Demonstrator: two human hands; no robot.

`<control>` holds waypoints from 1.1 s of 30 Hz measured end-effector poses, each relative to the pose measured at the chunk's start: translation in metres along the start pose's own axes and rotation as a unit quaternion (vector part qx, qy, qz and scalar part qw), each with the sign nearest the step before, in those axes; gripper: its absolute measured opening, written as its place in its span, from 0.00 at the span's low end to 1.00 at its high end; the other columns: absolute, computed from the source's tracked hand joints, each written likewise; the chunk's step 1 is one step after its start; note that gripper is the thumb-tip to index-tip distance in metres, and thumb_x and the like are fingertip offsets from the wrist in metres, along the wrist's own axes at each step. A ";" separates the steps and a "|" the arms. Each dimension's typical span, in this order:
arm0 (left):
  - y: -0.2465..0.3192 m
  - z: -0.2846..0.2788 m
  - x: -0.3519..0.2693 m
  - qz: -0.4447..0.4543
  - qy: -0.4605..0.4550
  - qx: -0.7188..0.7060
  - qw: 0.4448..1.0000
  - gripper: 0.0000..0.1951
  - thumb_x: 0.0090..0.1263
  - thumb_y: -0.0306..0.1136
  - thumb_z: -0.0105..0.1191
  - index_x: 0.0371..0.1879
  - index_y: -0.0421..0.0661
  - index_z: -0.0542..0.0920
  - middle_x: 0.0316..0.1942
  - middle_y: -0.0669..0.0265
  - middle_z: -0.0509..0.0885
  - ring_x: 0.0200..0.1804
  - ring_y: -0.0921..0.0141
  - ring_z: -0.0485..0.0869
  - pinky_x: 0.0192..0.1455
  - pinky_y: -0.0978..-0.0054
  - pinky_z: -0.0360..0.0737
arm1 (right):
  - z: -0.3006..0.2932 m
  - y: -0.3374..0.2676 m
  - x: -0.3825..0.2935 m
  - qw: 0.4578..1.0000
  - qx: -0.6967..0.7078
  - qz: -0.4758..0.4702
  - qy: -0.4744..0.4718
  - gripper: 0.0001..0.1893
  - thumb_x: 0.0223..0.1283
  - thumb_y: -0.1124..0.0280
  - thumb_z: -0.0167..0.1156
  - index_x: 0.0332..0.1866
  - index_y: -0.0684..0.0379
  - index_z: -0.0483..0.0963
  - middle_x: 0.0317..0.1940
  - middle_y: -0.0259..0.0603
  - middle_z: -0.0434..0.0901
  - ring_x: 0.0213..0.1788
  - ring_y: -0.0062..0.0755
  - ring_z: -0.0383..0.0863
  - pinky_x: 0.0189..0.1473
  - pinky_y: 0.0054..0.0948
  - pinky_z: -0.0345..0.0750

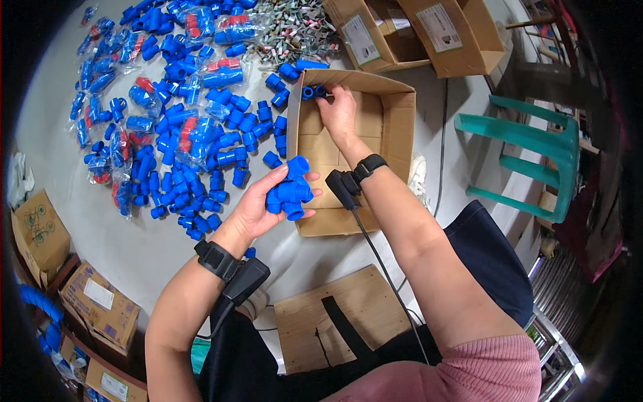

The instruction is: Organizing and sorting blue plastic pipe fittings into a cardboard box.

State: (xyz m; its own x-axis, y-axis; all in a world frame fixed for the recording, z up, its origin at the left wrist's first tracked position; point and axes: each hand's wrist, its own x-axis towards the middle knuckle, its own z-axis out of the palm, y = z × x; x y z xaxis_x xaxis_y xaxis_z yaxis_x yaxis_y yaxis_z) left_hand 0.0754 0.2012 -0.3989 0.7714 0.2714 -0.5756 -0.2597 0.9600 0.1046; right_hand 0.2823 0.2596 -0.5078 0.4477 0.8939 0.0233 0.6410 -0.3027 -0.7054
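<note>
Several blue plastic pipe fittings (291, 192) rest in my left hand (261, 201), whose fingers curl around them beside the near left wall of an open cardboard box (356, 226). My right hand (339, 110) reaches inside this box at its far left corner. Its fingertips are at two dark blue fittings (313, 92) that stand there with their round ends up. Part of the right fitting is hidden by the fingers, but the hand appears to grip it. Bare cardboard shows across most of the box floor.
Loose blue fittings (186, 186) and bagged blue valves with red handles (223, 73) spread over the floor at left. Small metal parts (296, 30) are heaped behind. More cardboard boxes (371, 42) stand at the back; a green plastic stool (522, 135) lies right. A wooden board (341, 321) is nearest me.
</note>
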 end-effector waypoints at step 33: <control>-0.005 0.006 -0.024 -0.030 -0.046 0.053 0.997 0.24 0.65 0.34 0.47 0.61 0.48 0.61 0.52 0.56 0.72 0.52 0.61 0.75 0.49 0.53 0.75 | -0.122 -0.055 -0.062 0.981 0.059 0.054 -0.176 0.19 0.38 0.73 0.65 0.41 0.63 0.74 0.31 0.40 0.76 0.31 0.26 0.75 0.37 0.23 0.73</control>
State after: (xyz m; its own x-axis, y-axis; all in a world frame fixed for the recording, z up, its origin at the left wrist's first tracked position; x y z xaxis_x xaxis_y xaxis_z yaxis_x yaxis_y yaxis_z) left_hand 0.0621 0.1905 -0.3807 0.8351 0.2140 -0.5068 -0.1527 0.9752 0.1602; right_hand 0.2954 0.1808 -0.3841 0.2517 0.9242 -0.2873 0.5160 -0.3793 -0.7680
